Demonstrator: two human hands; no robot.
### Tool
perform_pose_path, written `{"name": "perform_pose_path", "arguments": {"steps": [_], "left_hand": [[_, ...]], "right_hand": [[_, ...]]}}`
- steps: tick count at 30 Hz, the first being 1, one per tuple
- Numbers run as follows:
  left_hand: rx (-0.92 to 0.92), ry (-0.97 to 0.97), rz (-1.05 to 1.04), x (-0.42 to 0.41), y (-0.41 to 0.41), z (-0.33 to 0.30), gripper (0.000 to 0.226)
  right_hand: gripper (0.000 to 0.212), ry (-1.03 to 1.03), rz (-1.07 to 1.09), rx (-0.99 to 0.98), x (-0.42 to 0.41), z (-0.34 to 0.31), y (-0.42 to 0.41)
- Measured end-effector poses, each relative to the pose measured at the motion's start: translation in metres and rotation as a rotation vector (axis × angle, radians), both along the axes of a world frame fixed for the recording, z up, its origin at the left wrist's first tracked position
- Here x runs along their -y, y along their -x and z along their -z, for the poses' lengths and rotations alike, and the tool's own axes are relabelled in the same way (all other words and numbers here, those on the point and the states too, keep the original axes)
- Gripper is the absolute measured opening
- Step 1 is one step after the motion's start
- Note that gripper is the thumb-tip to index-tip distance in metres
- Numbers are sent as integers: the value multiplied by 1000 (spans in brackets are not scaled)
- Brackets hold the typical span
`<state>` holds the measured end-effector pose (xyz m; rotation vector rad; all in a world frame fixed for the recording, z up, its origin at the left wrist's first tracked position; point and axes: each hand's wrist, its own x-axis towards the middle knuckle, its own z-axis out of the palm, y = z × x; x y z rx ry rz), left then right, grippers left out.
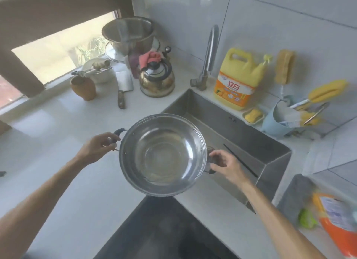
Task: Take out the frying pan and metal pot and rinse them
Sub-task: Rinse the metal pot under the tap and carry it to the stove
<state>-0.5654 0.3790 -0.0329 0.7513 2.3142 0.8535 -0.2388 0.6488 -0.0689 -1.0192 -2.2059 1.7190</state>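
Pot (161, 154) hangs over the counter edge beside the sink (241, 135), my left hand (98, 145) and right hand (225, 163) each clasping a handle. I'd keep it level and swing it under the tap (209, 51).

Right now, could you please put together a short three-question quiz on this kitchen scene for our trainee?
1. True or false: the metal pot is held by both handles, the left hand on one and the right hand on the other.
2. Which stands nearest the faucet? A) the yellow detergent jug B) the cleaver C) the blue utensil holder
3. Fill in: a long dark stick, perhaps a chopstick, lies in the ____.

Key
1. True.
2. A.
3. sink, where the dark stick shows to the right of the pot.
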Motion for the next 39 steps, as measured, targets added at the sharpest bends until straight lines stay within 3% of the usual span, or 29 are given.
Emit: {"name": "perform_pose_path", "arguments": {"steps": [3, 6, 15, 20, 27, 37, 39], "left_hand": [[-50, -35, 183, -90, 6, 4, 37], [-83, -15, 317, -170, 1, 10, 27], [-70, 160, 318, -306, 11, 129, 18], [-72, 291, 382, -337, 33, 200, 29], [12, 414, 457, -345, 41, 249, 36], [2, 419, 467, -360, 40, 242, 35], [-23, 261, 396, -372, 41, 213, 34]], "right_hand": [[24, 10, 136, 57, -40, 5, -29], [25, 19, 230, 109, -81, 18, -48], [35, 120, 427, 250, -137, 129, -39], [36, 122, 476, 348, -141, 193, -19], [24, 118, 500, 531, -129, 225, -4], [26, 108, 534, 581, -117, 240, 7], [26, 118, 516, 582, -114, 237, 7]]}}
